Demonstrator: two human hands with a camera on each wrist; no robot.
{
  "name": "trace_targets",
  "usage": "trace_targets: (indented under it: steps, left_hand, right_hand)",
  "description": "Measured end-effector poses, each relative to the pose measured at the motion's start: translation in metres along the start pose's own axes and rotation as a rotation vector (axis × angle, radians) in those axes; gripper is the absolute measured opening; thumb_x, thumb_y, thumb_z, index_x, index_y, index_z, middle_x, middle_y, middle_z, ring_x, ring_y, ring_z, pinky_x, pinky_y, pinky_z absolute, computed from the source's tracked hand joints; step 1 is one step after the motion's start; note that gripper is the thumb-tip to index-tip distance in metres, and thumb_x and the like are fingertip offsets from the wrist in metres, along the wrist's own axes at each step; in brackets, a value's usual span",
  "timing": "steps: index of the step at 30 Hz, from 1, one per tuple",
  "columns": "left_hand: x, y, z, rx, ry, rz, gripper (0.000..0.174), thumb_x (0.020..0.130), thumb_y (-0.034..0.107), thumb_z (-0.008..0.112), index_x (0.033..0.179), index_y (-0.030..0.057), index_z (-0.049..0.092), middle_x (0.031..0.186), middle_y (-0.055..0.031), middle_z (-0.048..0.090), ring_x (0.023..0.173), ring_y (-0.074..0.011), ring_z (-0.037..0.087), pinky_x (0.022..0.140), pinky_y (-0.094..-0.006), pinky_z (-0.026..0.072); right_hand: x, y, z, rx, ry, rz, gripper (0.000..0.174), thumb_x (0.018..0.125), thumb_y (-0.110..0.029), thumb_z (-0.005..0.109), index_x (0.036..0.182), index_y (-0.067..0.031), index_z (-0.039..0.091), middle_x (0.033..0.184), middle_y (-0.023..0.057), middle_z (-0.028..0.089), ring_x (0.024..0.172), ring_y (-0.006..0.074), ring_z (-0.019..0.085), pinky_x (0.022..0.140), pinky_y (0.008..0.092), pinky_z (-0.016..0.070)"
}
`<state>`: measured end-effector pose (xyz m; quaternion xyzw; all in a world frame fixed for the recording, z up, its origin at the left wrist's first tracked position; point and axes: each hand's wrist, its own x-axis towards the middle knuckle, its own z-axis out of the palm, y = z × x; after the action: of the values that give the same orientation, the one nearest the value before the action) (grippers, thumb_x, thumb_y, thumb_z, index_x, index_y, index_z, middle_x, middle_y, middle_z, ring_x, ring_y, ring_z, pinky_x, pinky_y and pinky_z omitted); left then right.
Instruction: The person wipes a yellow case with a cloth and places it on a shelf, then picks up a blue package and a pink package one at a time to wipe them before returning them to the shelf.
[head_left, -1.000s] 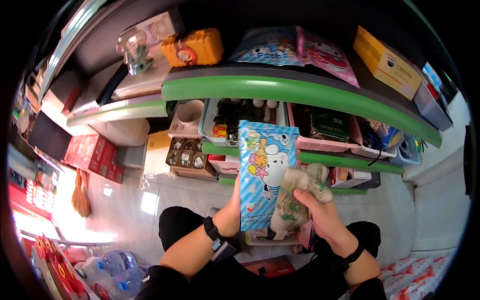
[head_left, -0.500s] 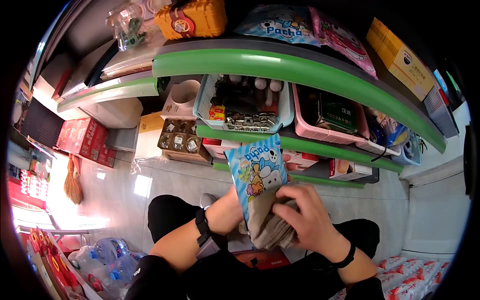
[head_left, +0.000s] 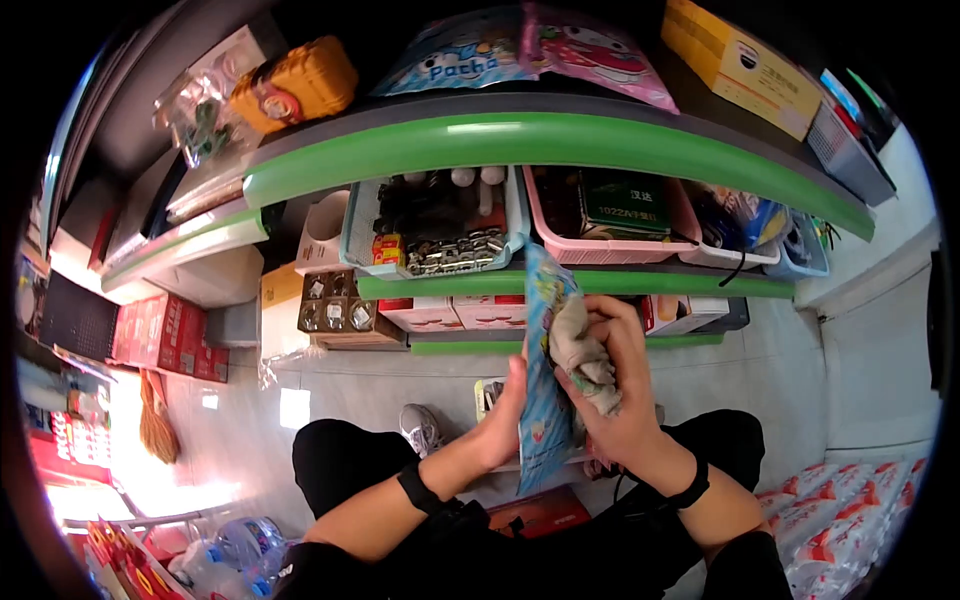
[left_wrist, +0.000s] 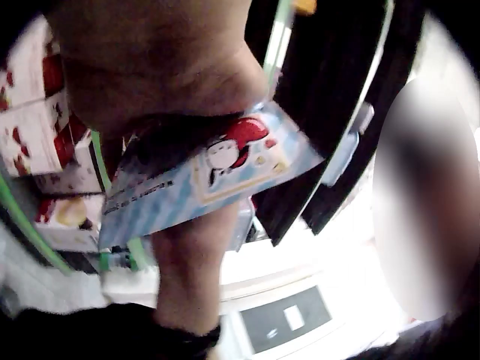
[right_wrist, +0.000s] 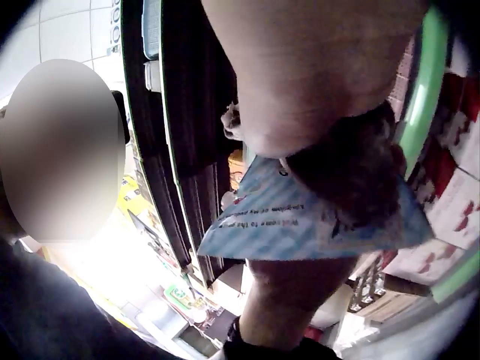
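Note:
A blue-striped packet (head_left: 543,390) stands almost edge-on before my body in the head view. My left hand (head_left: 496,415) holds its left side, thumb pointing up and the other fingers mostly hidden. At its right side, my right hand (head_left: 625,390) grips a crumpled grey-beige cloth bundle (head_left: 580,350) against the packet. The left wrist view shows the printed packet (left_wrist: 240,161) below my left hand (left_wrist: 165,67). In the right wrist view the packet (right_wrist: 262,225) shows under my right hand (right_wrist: 307,75); dark shadow hides the fingers.
Beyond the hands is a green-edged shelf (head_left: 560,140) with a blue basket (head_left: 437,266) and a pink basket (head_left: 610,248) beneath its top board. Boxed glass jars (head_left: 338,305) stand lower left. Bottles (head_left: 245,548) lie lower left, wrapped packs (head_left: 845,530) lower right.
The packet has turned from showing its printed front to nearly edge-on. My right hand and the cloth have shifted upward beside it, and the head view has swung so the shelf items sit further left.

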<state>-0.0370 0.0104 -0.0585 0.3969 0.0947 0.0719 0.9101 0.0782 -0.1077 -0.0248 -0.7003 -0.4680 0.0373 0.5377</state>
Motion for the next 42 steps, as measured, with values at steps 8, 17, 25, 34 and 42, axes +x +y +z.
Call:
trace_targets:
  steps: [8,17,25,34,42]
  left_hand:
    - [0.007,0.014,-0.030,-0.041,-0.182,-0.082,0.074,0.109,0.058,0.031,0.159,0.0043,0.033,0.156,-0.0197,0.045,0.139,-0.0337,0.052,0.117,-0.0467,0.0445]
    - [-0.007,0.016,-0.003,0.046,-0.033,-0.203,0.060,0.111,0.040,0.041,0.157,0.0026,0.035,0.154,-0.0195,0.047,0.134,-0.0305,0.054,0.111,-0.0426,0.0481]
    - [-0.012,-0.016,-0.009,0.004,-0.051,-0.340,0.059,0.111,0.041,0.041,0.157,0.0045,0.036,0.148,-0.0175,0.051,0.127,-0.0290,0.056,0.104,-0.0418,0.0506]
    - [-0.005,0.006,-0.010,0.077,-0.049,-0.174,0.057,0.111,0.041,0.041,0.156,0.0067,0.037,0.142,-0.0153,0.055,0.120,-0.0273,0.058,0.097,-0.0410,0.0534]
    - [-0.002,0.025,0.003,-0.034,0.117,-0.229,0.059,0.110,0.039,0.043,0.156,0.0036,0.036,0.139,-0.0171,0.057,0.116,-0.0342,0.061,0.090,-0.0406,0.0574]
  right_hand:
    - [-0.018,-0.017,0.002,-0.249,-0.152,-0.266,0.056,0.073,-0.022,0.085,0.120,-0.0063,0.058,0.129,0.0161,0.049,0.115,0.0372,0.052,0.097,0.0511,0.0452]
    - [-0.028,-0.014,0.015,-0.374,-0.120,-0.389,0.037,0.082,-0.022,0.075,0.116,-0.0164,0.061,0.125,0.0093,0.056,0.112,0.0284,0.056,0.092,0.0431,0.0441]
    - [0.019,0.010,-0.021,-0.505,0.138,-0.154,0.031,0.082,-0.016,0.077,0.108,-0.0082,0.062,0.109,0.0099,0.056,0.097,0.0283,0.056,0.084,0.0436,0.0447]
    - [-0.010,-0.014,-0.006,-0.352,-0.046,-0.244,0.026,0.084,-0.018,0.074,0.105,-0.0074,0.062,0.107,0.0092,0.055,0.095,0.0260,0.057,0.079,0.0393,0.0471]
    - [-0.044,-0.032,0.019,-0.334,-0.194,-0.418,0.020,0.090,-0.018,0.065,0.109,-0.0109,0.062,0.113,0.0091,0.058,0.099,0.0238,0.060,0.081,0.0365,0.0478]
